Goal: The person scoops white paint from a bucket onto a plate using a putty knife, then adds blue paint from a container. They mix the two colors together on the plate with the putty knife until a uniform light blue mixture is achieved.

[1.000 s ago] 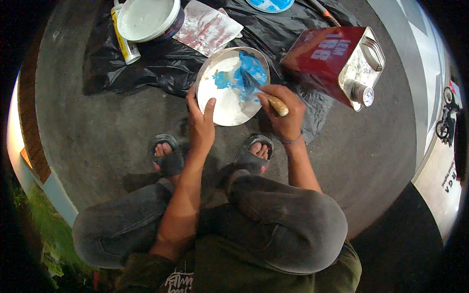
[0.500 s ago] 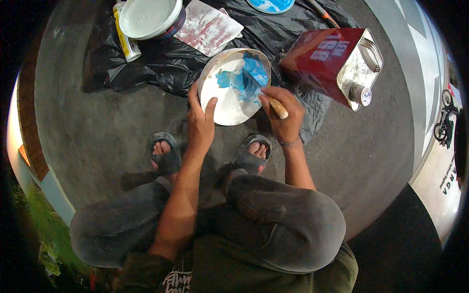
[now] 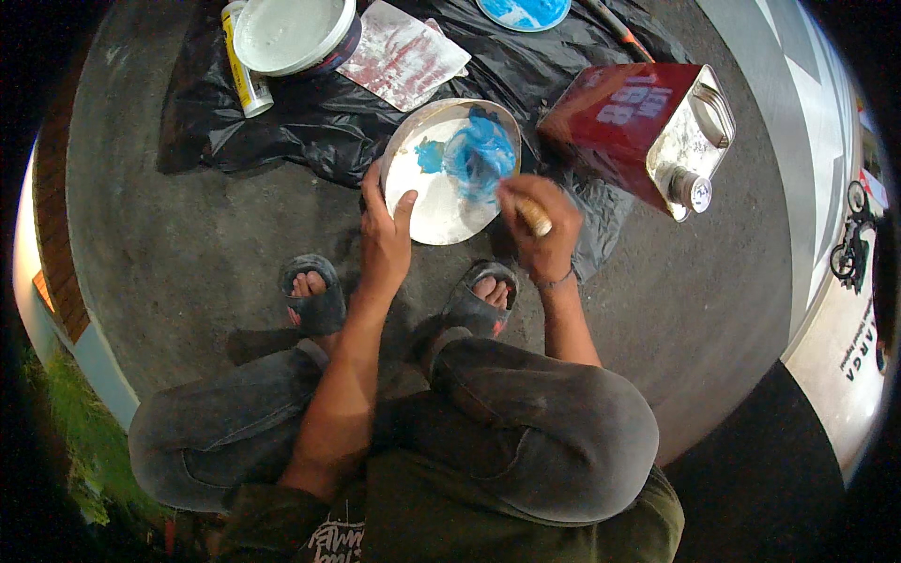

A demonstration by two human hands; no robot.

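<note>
My left hand (image 3: 386, 230) grips the near left rim of a shallow round white lid (image 3: 436, 211), thumb on its inside face. Blue and white paste (image 3: 479, 158) is smeared over the lid's right half, with a separate blue dab left of it. In my right hand (image 3: 547, 230) is a putty knife (image 3: 534, 217), held by its wooden handle. Its blade is blurred by motion over the blue paste. The lid is tilted toward me, in front of my feet.
Black plastic sheeting (image 3: 310, 141) lies beyond the lid. On it are a white-topped bucket (image 3: 286, 38), a yellow-and-white tube (image 3: 246, 75), stained sandpaper sheets (image 3: 399, 56) and a blue-smeared round lid (image 3: 526, 11). A red metal can (image 3: 619, 113) lies to the right.
The putty knife has swept through the paste, spreading the blue and white into a swirl. My right hand has shifted slightly toward me; my left hand keeps its hold on the lid.
</note>
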